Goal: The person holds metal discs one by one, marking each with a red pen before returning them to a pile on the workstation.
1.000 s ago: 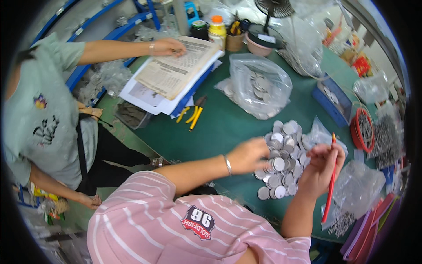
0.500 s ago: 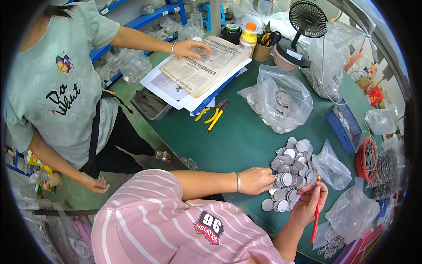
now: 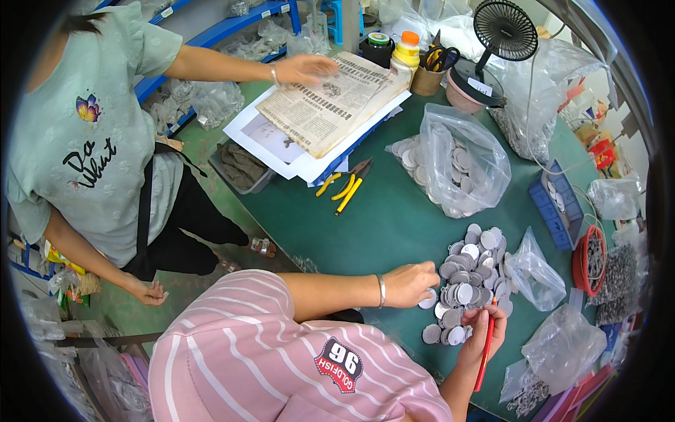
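Note:
A pile of round grey metal discs [image 3: 470,274] lies on the green table in front of me. At its left edge my left hand [image 3: 409,285] is closed, fingers curled down, with a grey disc [image 3: 427,299] at the fingertips. My right hand [image 3: 486,332], at the pile's near right side, is closed around a red pencil [image 3: 485,352] that slants down past the palm. Its fingertips reach the nearest discs. Beyond the pile, more discs fill a clear plastic bag [image 3: 467,165]. An unfilled-looking clear bag [image 3: 534,271] lies right of the pile.
A co-worker [image 3: 98,141] stands at the left, one hand over a newspaper [image 3: 330,105] on papers. Yellow-handled pliers [image 3: 344,186] and a yellow marker-like stick lie nearby. A blue bin [image 3: 555,204], red basket [image 3: 589,260] and small fan [image 3: 505,32] stand at the right and back.
My left hand has drawn back slightly from the pile, and a disc now shows at its fingertips. My right hand has moved left and down with the pencil. The co-worker's hand has lifted and blurs.

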Demonstrator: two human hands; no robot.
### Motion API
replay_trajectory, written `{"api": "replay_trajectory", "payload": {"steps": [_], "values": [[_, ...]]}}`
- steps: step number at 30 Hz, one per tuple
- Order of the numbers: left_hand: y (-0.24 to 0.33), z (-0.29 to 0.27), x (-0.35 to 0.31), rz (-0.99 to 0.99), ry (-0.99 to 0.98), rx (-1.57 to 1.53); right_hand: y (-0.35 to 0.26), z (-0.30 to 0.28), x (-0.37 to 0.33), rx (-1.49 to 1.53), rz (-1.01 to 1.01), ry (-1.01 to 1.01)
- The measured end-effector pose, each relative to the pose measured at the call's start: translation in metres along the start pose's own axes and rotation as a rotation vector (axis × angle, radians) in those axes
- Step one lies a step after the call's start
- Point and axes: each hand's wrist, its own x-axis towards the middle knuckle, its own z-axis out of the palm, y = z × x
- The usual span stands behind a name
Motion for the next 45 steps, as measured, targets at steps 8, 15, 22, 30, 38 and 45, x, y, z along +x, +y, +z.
{"api": "replay_trajectory", "payload": {"steps": [8,15,22,30,38,45], "values": [[-0.001,-0.169,0.058,-0.027,0.465,0.453,0.000,-0.016,0.000,-0.039,-0.035,0.058],[-0.094,-0.326,0.060,-0.750,0.486,0.906,0.001,-0.022,-0.003,-0.060,-0.002,0.067],[-0.123,-0.308,0.063,-0.634,0.387,0.982,0.001,-0.027,-0.007,-0.074,0.023,0.118],[-0.146,-0.312,0.061,-0.538,0.393,1.030,0.003,-0.024,-0.009,-0.081,0.039,0.084],[-0.161,-0.318,0.057,-0.456,0.441,1.090,0.003,-0.024,-0.008,-0.093,0.038,0.092],[-0.159,-0.366,0.092,-0.693,1.217,-0.735,0.001,-0.019,-0.005,-0.097,0.047,0.096]]}}
